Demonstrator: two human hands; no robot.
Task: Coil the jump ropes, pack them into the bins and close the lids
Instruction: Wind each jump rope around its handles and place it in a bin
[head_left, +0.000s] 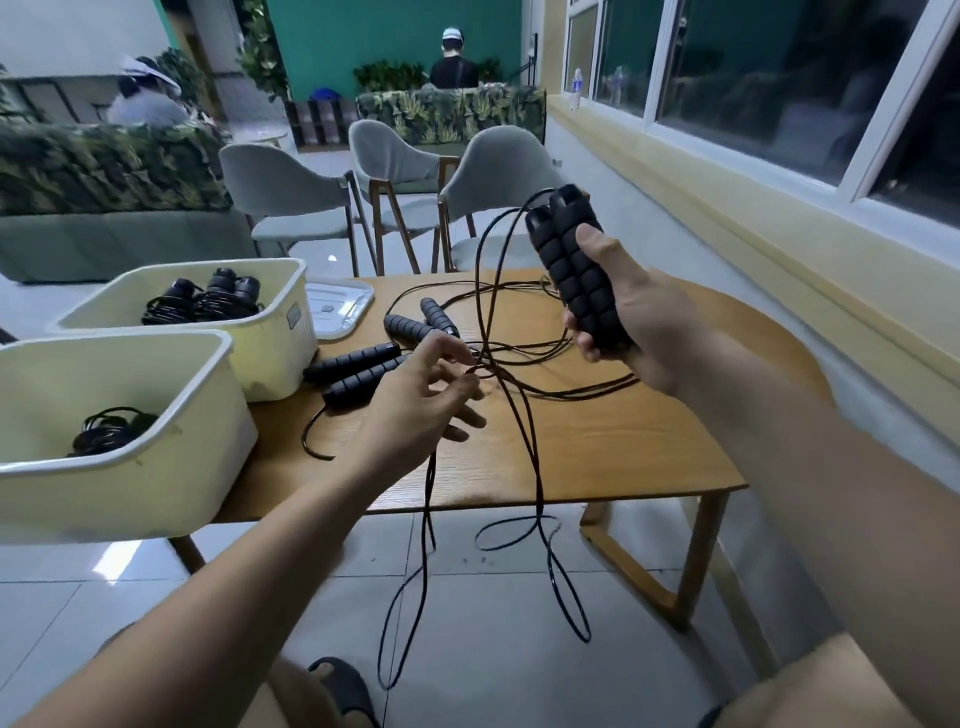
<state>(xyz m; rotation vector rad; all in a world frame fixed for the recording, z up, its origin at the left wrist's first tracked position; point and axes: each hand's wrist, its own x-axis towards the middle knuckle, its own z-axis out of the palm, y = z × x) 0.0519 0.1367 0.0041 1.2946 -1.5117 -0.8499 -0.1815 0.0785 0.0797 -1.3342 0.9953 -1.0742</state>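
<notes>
My right hand (631, 322) grips the two black foam handles (574, 270) of one jump rope, held upright above the wooden table (623, 441). Its black cord (524, 441) loops down past the table's front edge to the floor. My left hand (421, 402) pinches that cord between thumb and fingers above the table. Two more ropes lie uncoiled on the table, their handles (358, 366) beside the bins. The near cream bin (124, 436) holds one coiled rope (106, 431). Several coiled ropes (208, 301) fill the far cream bin (270, 332).
A clear lid (337, 306) lies flat behind the far bin. Three grey chairs (291, 192) stand beyond the table. A yellow wall ledge (779, 249) and windows run along the right. Two people sit in the background. My sandalled foot (345, 691) is on the tiled floor.
</notes>
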